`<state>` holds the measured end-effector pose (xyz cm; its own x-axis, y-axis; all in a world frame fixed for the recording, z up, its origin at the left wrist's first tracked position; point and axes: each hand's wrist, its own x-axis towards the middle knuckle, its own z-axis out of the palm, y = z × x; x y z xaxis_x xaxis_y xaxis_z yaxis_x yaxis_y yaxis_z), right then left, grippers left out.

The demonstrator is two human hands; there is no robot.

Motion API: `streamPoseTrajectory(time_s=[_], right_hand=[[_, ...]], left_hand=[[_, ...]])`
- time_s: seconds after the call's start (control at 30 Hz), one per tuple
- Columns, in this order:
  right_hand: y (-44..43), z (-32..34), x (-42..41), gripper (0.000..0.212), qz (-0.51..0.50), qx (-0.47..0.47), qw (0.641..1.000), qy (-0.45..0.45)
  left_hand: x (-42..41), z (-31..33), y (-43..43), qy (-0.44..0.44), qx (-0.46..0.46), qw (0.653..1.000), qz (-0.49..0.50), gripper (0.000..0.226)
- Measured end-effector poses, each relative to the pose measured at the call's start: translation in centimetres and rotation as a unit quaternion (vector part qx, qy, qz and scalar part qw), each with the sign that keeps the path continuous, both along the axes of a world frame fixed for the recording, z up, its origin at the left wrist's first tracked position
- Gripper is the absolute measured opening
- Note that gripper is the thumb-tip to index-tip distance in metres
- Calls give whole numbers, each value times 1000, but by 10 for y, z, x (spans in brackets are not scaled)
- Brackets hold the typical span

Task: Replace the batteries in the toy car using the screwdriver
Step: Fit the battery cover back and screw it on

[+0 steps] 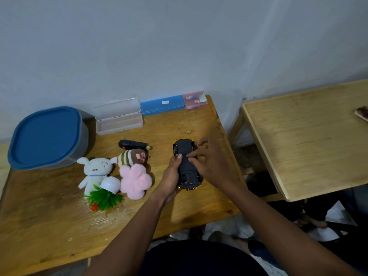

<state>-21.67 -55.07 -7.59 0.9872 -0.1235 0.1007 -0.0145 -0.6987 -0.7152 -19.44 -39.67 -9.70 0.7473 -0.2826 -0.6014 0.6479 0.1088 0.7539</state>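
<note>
Starting at the left edge of the wooden table (49, 232), a grey tub with a blue lid (45, 136) sits against the wall. Right of it lie a white plush rabbit (95, 171) and a tipped plastic plant (105, 197), whose white pot covers the rabbit's lower body. Behind them a clear case (119, 118) stands open. A black object (132, 144) lies beyond a striped plush (133, 157) and a pink fluffy flower (135, 181); it is too blurred to say what it is. Along the wall come a blue case (162, 105) with a small white label, unreadable, and a pink box (195, 100) whose print is also illegible.

The left hand (172, 176) grips the toy car (186, 166) along its left side, fingers curled under it and thumb laid on top. The car rests on the table's right part, upside down, black underside up, with yellow bodywork showing at both ends. Its long axis runs from near to far, the far end leaning slightly left; which end is the front is unclear.

The right hand (213, 166) covers the car's right side, fingers bent, tips on the middle of the underside. Whether they pinch anything small I cannot tell.

Farther right, apart, stands a second table (308, 140), cut off by the frame.
</note>
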Motion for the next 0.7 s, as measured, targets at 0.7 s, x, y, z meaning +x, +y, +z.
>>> streamPoseTrajectory(time_s=[0.7], right_hand=[[-43, -49, -12, 23, -195, -48, 969, 144]], left_hand=[[22, -28, -19, 11, 44, 998, 46, 29]])
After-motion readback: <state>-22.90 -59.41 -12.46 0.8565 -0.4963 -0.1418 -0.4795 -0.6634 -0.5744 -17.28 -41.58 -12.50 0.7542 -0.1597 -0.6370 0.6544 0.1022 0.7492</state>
